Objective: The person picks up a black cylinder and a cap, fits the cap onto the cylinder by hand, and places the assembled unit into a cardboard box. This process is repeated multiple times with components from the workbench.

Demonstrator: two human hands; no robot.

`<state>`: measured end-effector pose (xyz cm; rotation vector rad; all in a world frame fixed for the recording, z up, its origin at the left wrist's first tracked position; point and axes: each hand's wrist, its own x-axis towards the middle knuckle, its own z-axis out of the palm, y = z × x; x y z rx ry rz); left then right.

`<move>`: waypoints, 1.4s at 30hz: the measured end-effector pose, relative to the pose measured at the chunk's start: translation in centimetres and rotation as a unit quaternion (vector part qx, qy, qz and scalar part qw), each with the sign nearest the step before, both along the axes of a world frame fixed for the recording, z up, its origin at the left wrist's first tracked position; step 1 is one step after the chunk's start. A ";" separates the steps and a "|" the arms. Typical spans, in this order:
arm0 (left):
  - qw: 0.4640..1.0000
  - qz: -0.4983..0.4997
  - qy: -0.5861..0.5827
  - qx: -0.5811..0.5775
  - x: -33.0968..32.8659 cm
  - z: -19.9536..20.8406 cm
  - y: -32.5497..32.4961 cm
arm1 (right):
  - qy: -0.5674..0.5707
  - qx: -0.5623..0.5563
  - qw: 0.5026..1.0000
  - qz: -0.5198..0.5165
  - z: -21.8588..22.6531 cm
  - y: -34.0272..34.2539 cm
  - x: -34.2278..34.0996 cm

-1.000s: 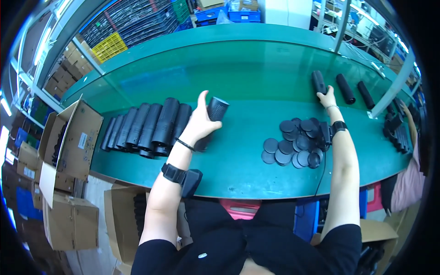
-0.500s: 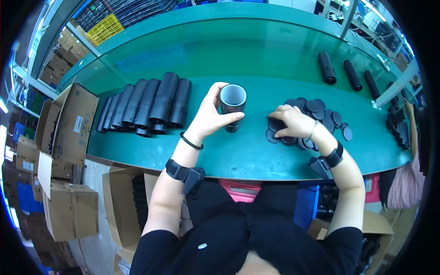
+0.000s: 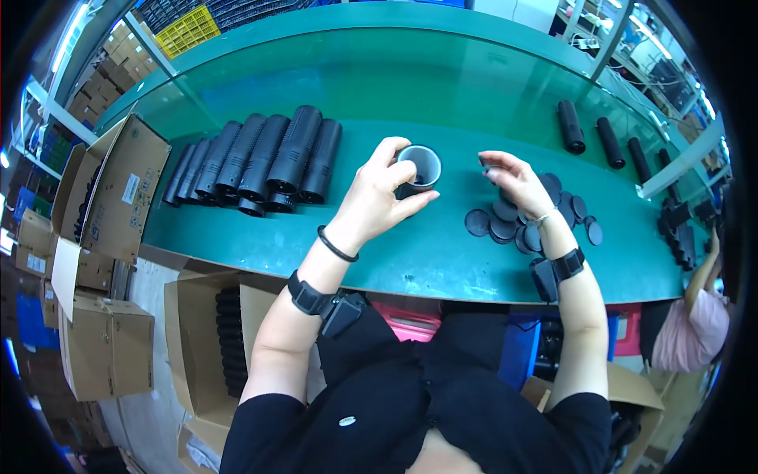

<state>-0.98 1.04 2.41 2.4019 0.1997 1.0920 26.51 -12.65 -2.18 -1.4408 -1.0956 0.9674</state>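
Note:
My left hand (image 3: 377, 188) is wrapped round a black tube (image 3: 419, 167), whose pale-lined open end faces up. The index finger bends over the rim into the opening, and something dark shows inside. To the right, my right hand (image 3: 513, 183) is raised just above a loose pile of flat black discs (image 3: 505, 212). Its thumb and fingertips pinch a thin dark piece, seemingly a black disc (image 3: 483, 164) seen nearly edge-on and mostly hidden by the fingers. Left of my left hand lies a stack of ribbed black tubes (image 3: 260, 162).
An open cardboard box (image 3: 130, 189) stands at the table's left end; another box (image 3: 201, 347) with black tubes is below the front edge. Several more black tubes (image 3: 570, 126) lie at the far right, near a metal post (image 3: 683, 154). A co-worker's arm (image 3: 703, 268) reaches in there.
My right hand has risen off the disc pile with fingers pinched. My left hand has shifted slightly right with the tube, its index finger now bent into the opening. The whole view has shifted slightly.

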 end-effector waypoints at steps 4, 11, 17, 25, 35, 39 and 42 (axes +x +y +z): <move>0.999 0.019 0.035 0.004 -0.4 0.3 -0.2 | 0.420 0.113 0.897 0.072 1.2 -0.6 -2.4; 0.996 0.028 -0.026 -0.085 0.2 -0.9 -1.1 | 0.473 0.179 0.849 0.151 2.1 -1.7 -4.9; 0.984 -0.026 0.013 -0.178 0.3 -1.7 -0.2 | 0.497 0.161 0.841 0.142 1.9 -2.1 -4.9; 0.926 -0.143 0.024 -0.349 0.7 -1.6 -2.0 | 0.482 0.140 0.846 0.180 1.5 -2.0 -4.7; 0.916 -0.123 -0.021 -0.381 1.5 -1.8 -2.5 | 0.300 0.143 0.939 0.091 4.0 -3.1 -6.1; 0.930 -0.104 -0.023 -0.351 1.7 -2.0 -2.5 | 0.365 0.186 0.903 0.133 2.3 -3.2 -5.1; 0.938 -0.103 -0.015 -0.331 1.7 -1.6 -2.7 | 0.405 0.185 0.886 0.129 1.2 -3.3 -4.2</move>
